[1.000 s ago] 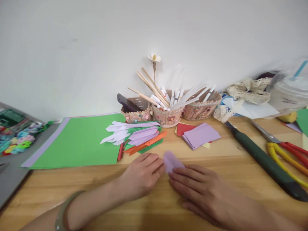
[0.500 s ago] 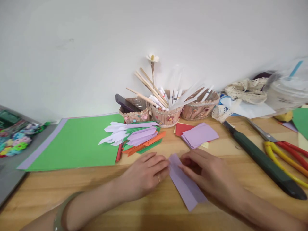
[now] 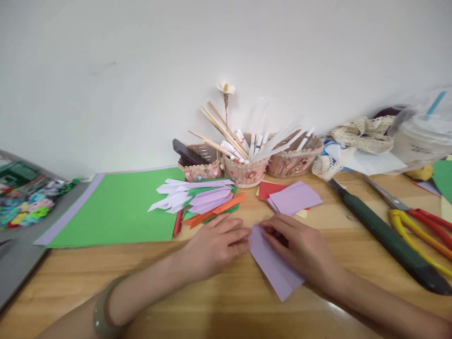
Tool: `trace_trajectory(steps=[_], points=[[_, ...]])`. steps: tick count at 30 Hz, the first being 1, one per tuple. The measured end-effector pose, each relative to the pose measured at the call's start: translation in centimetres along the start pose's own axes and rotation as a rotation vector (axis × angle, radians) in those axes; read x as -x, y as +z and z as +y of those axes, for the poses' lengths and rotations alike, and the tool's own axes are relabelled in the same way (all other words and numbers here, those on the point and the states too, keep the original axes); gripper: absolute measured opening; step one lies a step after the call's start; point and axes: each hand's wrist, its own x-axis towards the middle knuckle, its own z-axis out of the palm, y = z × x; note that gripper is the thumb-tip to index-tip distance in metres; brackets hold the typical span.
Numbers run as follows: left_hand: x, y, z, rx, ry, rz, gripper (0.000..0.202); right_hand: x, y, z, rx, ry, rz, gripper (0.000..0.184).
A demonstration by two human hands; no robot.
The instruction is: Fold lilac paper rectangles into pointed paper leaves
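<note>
A rectangular sheet of purple paper (image 3: 273,268) with a lengthwise crease lies slanted on the wooden table in front of me. My right hand (image 3: 300,240) pinches its upper right edge, thumb and fingertips together. At the paper's upper left edge rests my left hand (image 3: 219,242), its fingers stretched out and slightly apart, the tips at the paper. Just beyond my right hand is a small stack of purple paper pieces (image 3: 296,197) over red paper (image 3: 270,190). Past my left hand lie folded paper strips in white, purple (image 3: 212,200), orange (image 3: 215,211) and green.
Decorated baskets (image 3: 245,173) with sticks, markers and a paper flower stand against the wall. Green sheets (image 3: 116,207) lie left, beside a grey surface with colourful beads (image 3: 31,207). On the right are a dark green tool (image 3: 388,235), scissors (image 3: 420,221), lace (image 3: 363,134) and a lidded cup (image 3: 423,136).
The purple paper's right part has opened out flatter, so its crease shows less. My right hand has shifted slightly along its edge; my left hand stays at the left edge.
</note>
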Motion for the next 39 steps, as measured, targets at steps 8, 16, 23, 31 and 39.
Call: trace_trajectory(steps=[8, 16, 23, 31, 39], points=[[-0.3, 0.0, -1.2, -0.193, 0.063, 0.006, 0.025, -1.5, 0.3, 1.0, 0.203, -0.163, 0.047, 0.023], [-1.2, 0.7, -1.8, -0.233, 0.083, 0.123, 0.03, -1.7, 0.7, 0.8, 0.323, -0.31, 0.095, 0.025], [-0.6, 1.0, -1.6, -0.194, 0.042, 0.075, 0.023, -1.6, 0.2, 0.7, 0.368, -0.416, 0.085, 0.028], [-0.4, 1.1, -1.7, -0.151, 0.04, 0.033, 0.026, -1.7, -0.3, 0.4, 0.375, -0.511, 0.054, 0.034], [-0.3, 2.2, -1.3, -0.067, -0.105, 0.003, 0.018, -1.8, -0.5, 0.3, 0.37, -0.504, 0.034, 0.037]])
